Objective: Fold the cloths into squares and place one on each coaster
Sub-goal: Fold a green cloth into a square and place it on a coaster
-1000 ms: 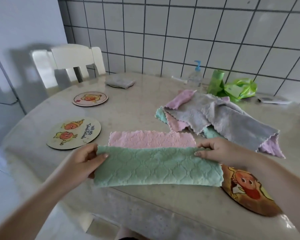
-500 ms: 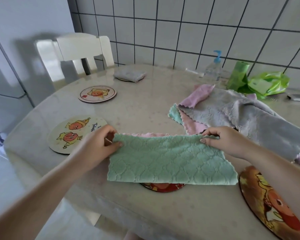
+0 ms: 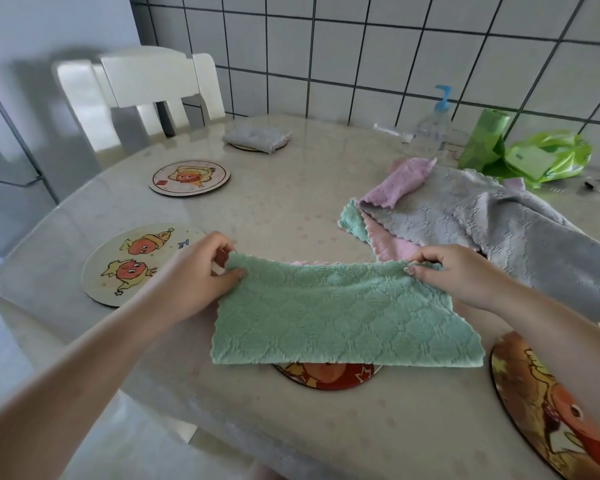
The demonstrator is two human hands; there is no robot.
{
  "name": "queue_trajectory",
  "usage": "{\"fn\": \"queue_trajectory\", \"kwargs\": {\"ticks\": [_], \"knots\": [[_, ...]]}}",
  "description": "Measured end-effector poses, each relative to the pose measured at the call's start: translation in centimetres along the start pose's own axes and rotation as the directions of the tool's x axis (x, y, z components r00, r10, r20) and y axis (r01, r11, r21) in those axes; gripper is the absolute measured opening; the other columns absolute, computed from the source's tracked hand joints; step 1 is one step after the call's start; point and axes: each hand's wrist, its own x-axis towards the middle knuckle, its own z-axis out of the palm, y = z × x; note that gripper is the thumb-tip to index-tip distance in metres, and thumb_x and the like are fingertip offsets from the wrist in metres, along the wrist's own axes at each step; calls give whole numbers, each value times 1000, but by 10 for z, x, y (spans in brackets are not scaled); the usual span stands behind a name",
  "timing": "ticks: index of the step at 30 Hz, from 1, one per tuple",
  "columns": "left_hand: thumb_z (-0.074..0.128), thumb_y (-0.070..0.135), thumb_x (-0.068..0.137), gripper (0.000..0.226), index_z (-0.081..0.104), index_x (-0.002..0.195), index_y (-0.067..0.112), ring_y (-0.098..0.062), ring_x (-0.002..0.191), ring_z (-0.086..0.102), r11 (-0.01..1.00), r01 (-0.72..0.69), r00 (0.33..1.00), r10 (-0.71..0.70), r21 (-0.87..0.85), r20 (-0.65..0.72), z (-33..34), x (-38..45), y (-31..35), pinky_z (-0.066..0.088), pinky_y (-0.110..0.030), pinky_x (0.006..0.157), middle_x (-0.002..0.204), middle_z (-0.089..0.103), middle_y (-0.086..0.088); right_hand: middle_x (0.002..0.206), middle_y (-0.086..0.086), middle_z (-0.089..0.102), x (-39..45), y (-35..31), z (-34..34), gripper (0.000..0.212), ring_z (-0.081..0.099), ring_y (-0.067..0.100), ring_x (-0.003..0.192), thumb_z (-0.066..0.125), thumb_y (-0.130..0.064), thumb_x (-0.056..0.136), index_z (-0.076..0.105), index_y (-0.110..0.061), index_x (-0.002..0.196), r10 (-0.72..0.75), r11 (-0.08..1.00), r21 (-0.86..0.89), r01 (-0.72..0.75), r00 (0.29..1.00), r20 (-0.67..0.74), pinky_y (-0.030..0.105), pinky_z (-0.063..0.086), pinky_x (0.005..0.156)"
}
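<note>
Both hands have drawn the green cloth (image 3: 343,317) back over its pink half since a moment ago, so only a pink sliver shows. Left hand (image 3: 198,271) and right hand (image 3: 454,271) each pinch a far corner, fingers curled. It lies on the desk (image 3: 291,209), covering most of a red coaster (image 3: 326,375), between the cream coaster (image 3: 132,265) and brown coaster (image 3: 548,403)

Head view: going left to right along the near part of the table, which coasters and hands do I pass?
Pale coaster → left hand → red coaster, under the green cloth → right hand → orange coaster.
</note>
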Motion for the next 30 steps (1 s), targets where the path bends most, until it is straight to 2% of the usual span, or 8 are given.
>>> {"fn": "queue_trajectory", "kwargs": {"ticks": [4, 11, 15, 17, 20, 22, 24, 30], "knots": [[65, 34, 83, 20, 47, 90, 28, -13, 71, 58, 999, 17, 1000, -17, 40, -7, 0, 2, -2, 41, -27, 54, 84, 55, 10, 83, 3, 70, 1, 0, 0, 8, 65, 34, 81, 59, -34, 88, 64, -34, 83, 13, 1000, 10, -12, 1000, -3, 48, 50, 76], [65, 38, 82, 25, 47, 96, 28, -7, 70, 55, 997, 64, 998, -65, 45, 11, 1, 5, 0, 44, -28, 56, 88, 54, 12, 101, -2, 67, 1, -5, 2, 17, 65, 31, 91, 61, -37, 87, 67, -25, 97, 60, 998, -13, -61, 998, -28, 43, 51, 82], [64, 40, 82, 36, 45, 109, 27, -5, 72, 52, 979, 95, 995, -87, 181, -51, -3, 5, 3, 40, -26, 57, 88, 52, 12, 94, -8, 66, -8, -11, 0, 11, 59, 15, 62, 58, -39, 87, 62, -30, 91, 25, 981, -183, -63, 979, -202, 31, 48, 57], [61, 41, 83, 36, 46, 112, 26, -2, 72, 50, 964, 94, 988, -60, 250, -140, -8, 3, 8, 39, -25, 58, 89, 49, 15, 96, -9, 61, -16, -16, -3, 18, 56, 10, 74, 53, -41, 88, 61, -27, 98, -67, 933, -357, -46, 952, -299, 25, 42, 56], [55, 38, 87, 34, 52, 118, 23, 2, 85, 51, 973, -14, 993, 39, 229, -108, 0, -5, 31, 46, -20, 74, 101, 52, 14, 116, -6, 59, -27, -36, 0, 32, 52, 6, 93, 48, -39, 91, 60, -22, 115, -166, 934, -351, 64, 948, -270, 20, 40, 68], [51, 34, 90, 35, 54, 123, 25, -4, 105, 53, 964, -116, 993, 120, 239, -1, 16, -10, 53, 44, -27, 95, 118, 54, 11, 136, -7, 48, -34, -59, 12, 39, 49, 6, 115, 44, -40, 93, 53, -24, 127, -203, 953, -259, 158, 966, -158, 23, 42, 91], [48, 26, 93, 37, 52, 129, 23, -12, 120, 48, 940, -218, 976, 205, 261, 77, 37, -11, 71, 35, -28, 105, 130, 52, 7, 148, -8, 34, -34, -79, 28, 47, 34, 9, 133, 40, -43, 95, 41, -25, 138, -218, 947, -251, 200, 975, -46, 31, 29, 109], [23, 33, 97, 49, 24, 145, 27, -11, 143, 12, 885, -232, 968, 172, 404, 181, 75, -10, 78, 9, -36, 117, 153, 22, 10, 158, -4, 8, -30, -92, 67, 58, 4, 13, 144, 23, -51, 96, 12, -29, 148, -71, 949, -303, 85, 996, 56, 46, 5, 117]]}}
